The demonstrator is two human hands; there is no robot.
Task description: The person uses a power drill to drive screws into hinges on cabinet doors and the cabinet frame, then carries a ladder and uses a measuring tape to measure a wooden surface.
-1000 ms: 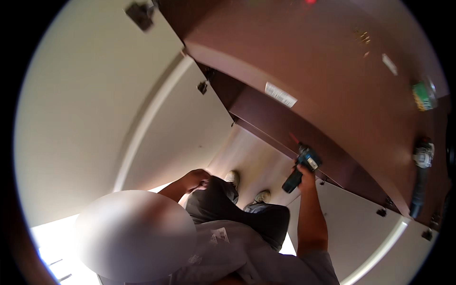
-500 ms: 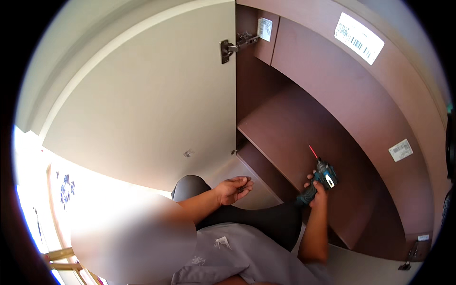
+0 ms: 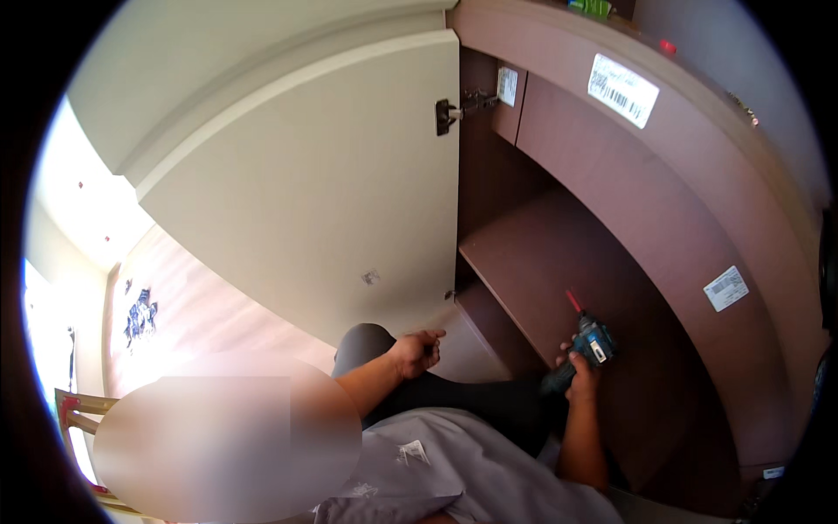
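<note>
My right hand is wrapped round the grip of a teal and black cordless driver. A long red bit points from its nose toward the inside of a brown cabinet. My left hand is held over my knee, its fingers curled in and the index finger partly out. Whatever lies in those fingers is too small or hidden to make out. Beyond the left hand stands a cream cabinet door, swung open, with a metal hinge at its upper edge.
A lower hinge joins the door near the cabinet's shelf. White labels are stuck to the brown panels. On the cabinet top lie a green packet and a small red item. A yellowish frame stands at the left.
The view has shifted, so the cabinet top now shows more. My left hand has turned and its fingers have curled in. My right hand keeps hold of the driver, at nearly the same place.
</note>
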